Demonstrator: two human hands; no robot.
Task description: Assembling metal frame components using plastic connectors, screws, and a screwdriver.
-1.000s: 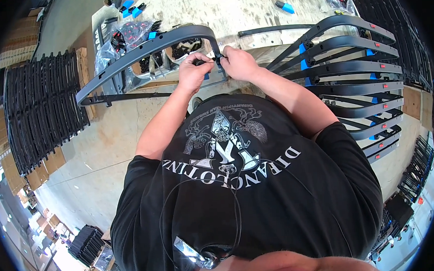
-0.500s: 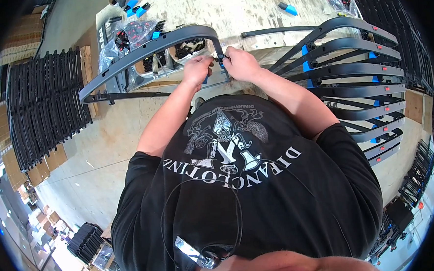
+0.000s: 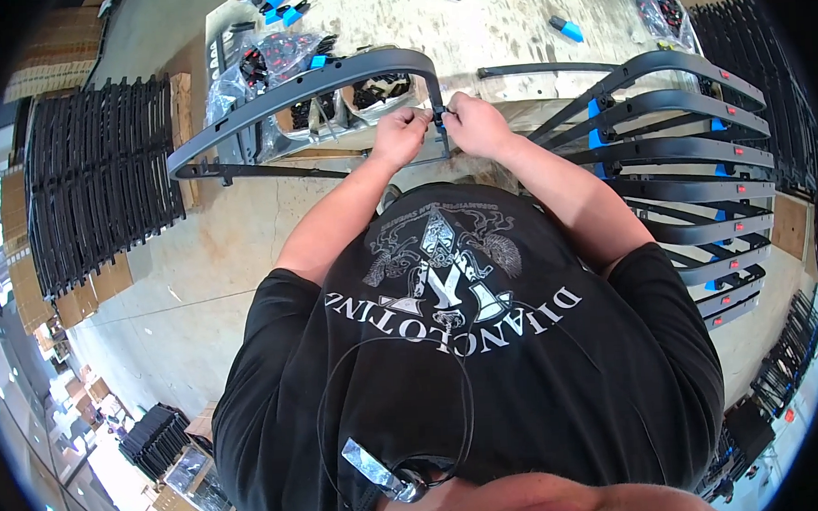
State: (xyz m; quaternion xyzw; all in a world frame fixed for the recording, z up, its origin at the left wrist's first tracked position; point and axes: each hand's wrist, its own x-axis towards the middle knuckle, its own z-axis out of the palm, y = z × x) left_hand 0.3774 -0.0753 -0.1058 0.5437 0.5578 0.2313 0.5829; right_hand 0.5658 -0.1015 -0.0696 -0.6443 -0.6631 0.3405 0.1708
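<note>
Left hand (image 3: 401, 134) and right hand (image 3: 474, 122) meet at the near right end of the curved black bar (image 3: 299, 93), each grip pinched narrow on a small blue clip (image 3: 438, 115) there. The bar lies across the desk (image 3: 499, 29). Stacked bars (image 3: 691, 157) sit right.

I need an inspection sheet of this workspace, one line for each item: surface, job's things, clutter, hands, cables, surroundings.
Surface: pale workbench, scuffed.
Job's things: curved dark frame held at its bend; small blue clip between the hands.
Clutter: plastic bags of small parts; loose blue pieces.
Hands: left hand and right hand both pinch at the frame's bend.
Cables: thin black cable across the shirt.
Surroundings: stacked finished frames on the right; black frames stacked on the left.
</note>
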